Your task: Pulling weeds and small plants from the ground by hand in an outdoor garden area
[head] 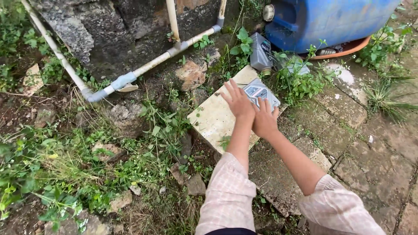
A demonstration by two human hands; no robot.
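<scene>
Left hand [238, 102], fingers spread wide and empty, is reaching over the pale tile [217, 117] while the right hand [264, 119] is pressing flat on the grey packet [260, 92] at one o'clock, likely needing a firm grasp next.

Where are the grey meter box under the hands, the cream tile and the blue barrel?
grey meter box [260, 92]: head view, on its light face panel.
cream tile [215, 117]: head view, on its bare middle.
blue barrel [331, 19]: head view, on its side wall.
</scene>
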